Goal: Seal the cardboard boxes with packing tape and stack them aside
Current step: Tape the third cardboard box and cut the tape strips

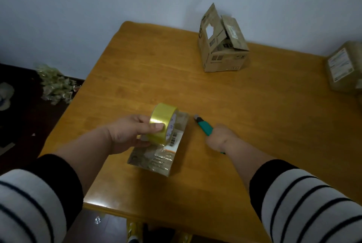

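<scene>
Head view
Left hand (pixel 129 132): fingers and thumb curled round the yellow tape roll (pixel 162 123), held over the small box (pixel 158 153).
Right hand (pixel 219 137): fist closed on the teal cutter (pixel 204 127), blade end pointing away.
Small box: flat on the wooden table (pixel 254 125), near edge, wrapped in tape.
Open box (pixel 222 44): far side, flaps up.
Third box (pixel 345 66): right edge of the table.

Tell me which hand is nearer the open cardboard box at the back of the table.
Right. The right hand, gripping the teal cutter, lies below the open box; the left hand, holding the tape roll, sits farther left.
</scene>
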`<state>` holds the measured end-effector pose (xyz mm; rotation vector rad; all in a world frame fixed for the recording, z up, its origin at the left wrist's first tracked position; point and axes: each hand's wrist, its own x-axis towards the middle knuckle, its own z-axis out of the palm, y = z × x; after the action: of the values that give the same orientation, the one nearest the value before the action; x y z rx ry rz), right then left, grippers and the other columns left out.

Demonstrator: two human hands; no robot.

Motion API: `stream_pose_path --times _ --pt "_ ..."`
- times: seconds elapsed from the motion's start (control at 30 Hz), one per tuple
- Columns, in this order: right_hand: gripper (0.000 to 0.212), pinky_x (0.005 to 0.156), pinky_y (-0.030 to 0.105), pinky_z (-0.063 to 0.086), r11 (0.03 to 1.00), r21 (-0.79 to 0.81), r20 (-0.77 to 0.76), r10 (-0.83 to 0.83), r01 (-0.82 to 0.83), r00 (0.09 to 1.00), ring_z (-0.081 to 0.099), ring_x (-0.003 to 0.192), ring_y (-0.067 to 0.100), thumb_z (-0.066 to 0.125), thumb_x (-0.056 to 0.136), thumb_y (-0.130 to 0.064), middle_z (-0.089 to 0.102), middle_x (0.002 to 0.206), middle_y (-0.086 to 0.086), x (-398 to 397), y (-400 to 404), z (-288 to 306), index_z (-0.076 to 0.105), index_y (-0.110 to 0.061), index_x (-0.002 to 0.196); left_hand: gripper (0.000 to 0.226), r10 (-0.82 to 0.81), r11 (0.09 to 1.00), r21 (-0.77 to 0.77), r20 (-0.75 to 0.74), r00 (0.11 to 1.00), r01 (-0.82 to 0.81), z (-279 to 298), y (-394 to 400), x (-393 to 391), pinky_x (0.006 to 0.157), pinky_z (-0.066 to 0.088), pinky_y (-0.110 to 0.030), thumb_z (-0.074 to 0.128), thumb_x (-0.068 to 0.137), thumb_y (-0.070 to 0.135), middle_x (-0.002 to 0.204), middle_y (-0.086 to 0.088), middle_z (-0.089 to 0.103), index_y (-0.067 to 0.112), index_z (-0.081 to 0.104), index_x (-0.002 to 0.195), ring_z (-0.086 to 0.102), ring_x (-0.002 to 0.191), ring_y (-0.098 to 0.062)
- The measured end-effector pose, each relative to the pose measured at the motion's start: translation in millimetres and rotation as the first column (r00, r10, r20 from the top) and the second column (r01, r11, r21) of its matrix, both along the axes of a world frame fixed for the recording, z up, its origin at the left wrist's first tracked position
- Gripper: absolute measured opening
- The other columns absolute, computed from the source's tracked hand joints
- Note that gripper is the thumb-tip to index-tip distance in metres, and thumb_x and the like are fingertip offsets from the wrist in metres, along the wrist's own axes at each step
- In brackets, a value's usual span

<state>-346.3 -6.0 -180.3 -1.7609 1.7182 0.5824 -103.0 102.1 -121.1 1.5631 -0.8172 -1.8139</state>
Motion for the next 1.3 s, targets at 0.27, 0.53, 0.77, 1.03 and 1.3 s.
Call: stream_pose_path --times 0.27,0.53,0.77,1.03,1.3 --pt "0.040 0.069 0.033 0.042 0.991 0.133 0.273 -0.048 0.012 0.961 0.055 0.080 0.018 0.052 0.096 -0.052 0.060 0.097 0.004 -33 -4 73 0.049 -0.020 0.120 0.102 -0.009 0.999 0.040 0.041 0.999 0.007 9 -1 -8 0.085 0.052 -0.040 0.096 0.034 0.053 0.116 -0.011 0.071 0.006 0.067 0.119 0.067 0.109 -0.024" --pt "0.024 0.051 0.026 0.041 0.831 0.509 0.369 0.023 -0.223 0.929 0.051 0.059 0.014 0.060 0.095 -0.041 0.055 0.078 0.005 -24 29 109 0.055 -0.020 0.105 0.086 0.049 0.998 0.042 0.075 0.996 -0.052 7 3 -8 0.076 0.053 -0.035 0.087 0.052 0.047 0.118 -0.010 0.070 0.002 0.064 0.121 0.067 0.105 -0.020" --pt "0.025 0.057 0.028 0.055 0.830 0.476 0.352 0.123 -0.291 0.928 0.063 0.057 0.015 0.059 0.096 -0.041 0.062 0.084 0.008 22 62 98 0.052 -0.019 0.106 0.063 0.010 0.999 0.052 0.088 0.996 -0.014 7 0 -8 0.093 0.050 -0.046 0.082 0.058 0.046 0.105 -0.002 0.075 0.011 0.071 0.110 0.064 0.110 -0.021" --pt "0.048 0.078 0.045 0.057 0.854 0.454 0.275 0.138 -0.255 0.951 0.066 0.067 0.028 0.058 0.096 -0.043 0.066 0.087 0.017 43 74 92 0.050 -0.005 0.124 0.058 -0.030 0.998 0.050 0.081 0.996 0.026 7 1 -6 0.097 0.050 -0.047 0.076 0.065 0.042 0.117 -0.003 0.070 0.011 0.069 0.113 0.059 0.117 -0.018" --pt "0.050 0.071 0.042 0.058 0.865 0.460 0.203 0.116 -0.199 0.972 0.069 0.062 0.029 0.054 0.097 -0.047 0.066 0.087 0.017 56 81 88 0.049 -0.005 0.124 0.052 -0.099 0.994 0.043 0.069 0.993 0.096 4 -1 1 0.099 0.051 -0.041 0.073 0.074 0.035 0.115 -0.004 0.072 0.006 0.068 0.117 0.062 0.114 -0.018"
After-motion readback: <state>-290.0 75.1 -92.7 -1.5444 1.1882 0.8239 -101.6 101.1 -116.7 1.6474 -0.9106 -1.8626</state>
